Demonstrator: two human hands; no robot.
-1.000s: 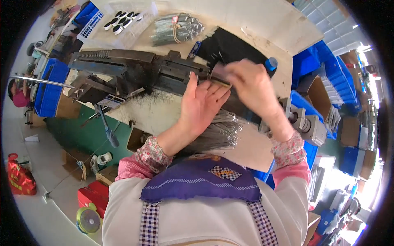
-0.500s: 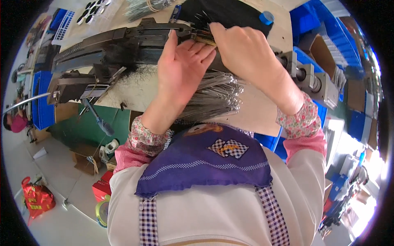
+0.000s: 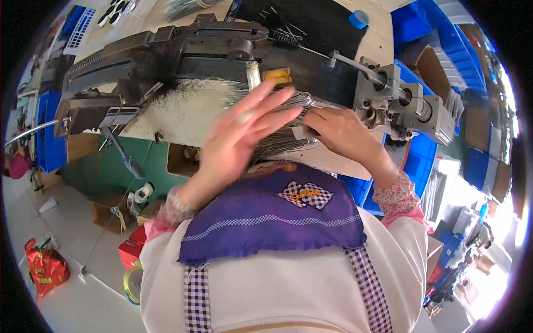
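Note:
My left hand (image 3: 236,130), smeared by motion, has its fingers stretched out over a bundle of thin twisted metal wires (image 3: 283,145) and appears to hold nothing. My right hand (image 3: 345,133) is closed, its fingertips pinching at the right ends of the wires. A pale patch shows at those fingertips; I cannot tell what it is. Beyond the hands, a small dark bristle brush (image 3: 285,39) on a wire stem sits between the long metal machine (image 3: 194,50) and a rod-shaped holder (image 3: 355,67). A yellow block (image 3: 277,75) lies just past my left fingertips.
Dark loose bristles (image 3: 158,69) cling to the machine's left part. Several finished wire pieces lie on a black cloth (image 3: 316,25) near a blue round roll (image 3: 359,19). Metal bearing blocks (image 3: 413,105) stand at right, blue bins (image 3: 419,161) beside them. A handled lever (image 3: 130,164) hangs at the left.
Both hands have come back from the machine toward me, down to the wire bundle. The right hand now pinches at the wires. The brush and yellow block have come into plain view.

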